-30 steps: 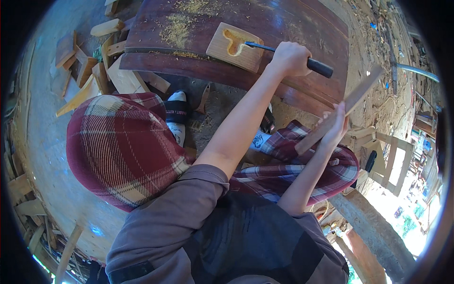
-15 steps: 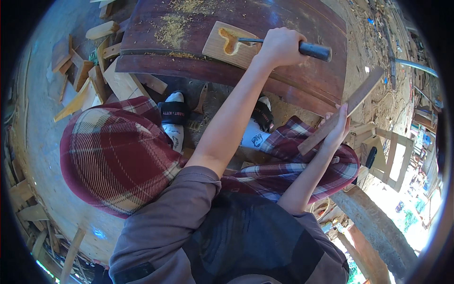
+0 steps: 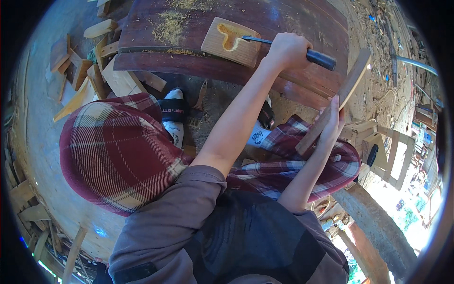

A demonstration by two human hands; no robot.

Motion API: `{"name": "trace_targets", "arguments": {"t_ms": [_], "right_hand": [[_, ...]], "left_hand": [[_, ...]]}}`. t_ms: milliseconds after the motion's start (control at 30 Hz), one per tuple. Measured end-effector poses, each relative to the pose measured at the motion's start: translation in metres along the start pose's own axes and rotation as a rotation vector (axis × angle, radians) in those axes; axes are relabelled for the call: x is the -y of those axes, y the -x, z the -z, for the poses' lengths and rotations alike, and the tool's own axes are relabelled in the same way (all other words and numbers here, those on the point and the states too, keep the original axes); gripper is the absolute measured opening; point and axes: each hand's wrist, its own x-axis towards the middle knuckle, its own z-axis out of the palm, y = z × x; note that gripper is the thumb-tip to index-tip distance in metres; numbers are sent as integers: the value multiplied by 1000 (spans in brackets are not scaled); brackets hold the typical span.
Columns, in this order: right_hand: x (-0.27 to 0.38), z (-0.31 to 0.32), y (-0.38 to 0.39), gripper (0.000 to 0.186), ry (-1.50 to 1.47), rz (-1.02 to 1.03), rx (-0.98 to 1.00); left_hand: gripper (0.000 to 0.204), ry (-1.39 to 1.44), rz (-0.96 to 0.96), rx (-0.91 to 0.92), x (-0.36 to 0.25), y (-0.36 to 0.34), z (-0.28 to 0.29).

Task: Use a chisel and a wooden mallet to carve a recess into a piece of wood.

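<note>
My left hand (image 3: 288, 49) is wrapped round a chisel, whose dark handle (image 3: 321, 59) sticks out to the right of the fist. Its thin metal blade (image 3: 257, 39) points left, the tip at the edge of a curved hollow cut in a pale wood block (image 3: 243, 56). The block lies tilted on a dark red-brown wooden bench (image 3: 302, 28). Lower right, my right hand (image 3: 333, 120) grips a long flat wooden bar (image 3: 357, 73), raised at a slant over my right knee. Its upper end is near the chisel handle but apart from it.
Sawdust and shavings (image 3: 171, 26) are scattered on the bench. Wood offcuts (image 3: 85, 71) pile up on the floor at left. A brush (image 3: 202, 94) lies between my feet. Wooden frames (image 3: 390, 151) stand to the right, beside my plaid-covered knee (image 3: 118, 156).
The wooden bar has swung to a steeper angle, its upper end moving up and left. My left hand and the chisel have shifted slightly right and down; the blade tip sits farther right along the hollow.
</note>
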Motion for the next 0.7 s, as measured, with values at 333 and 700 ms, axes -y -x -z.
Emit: {"name": "trace_targets", "arguments": {"t_ms": [333,700], "right_hand": [[-11,-14,8,40,-105,-13,38],[-13,-17,3,48,93,-60,100]], "left_hand": [[18,-40,-13,-28,1,1,-9],[19,-48,3,-58,8,-3,-2]]}}
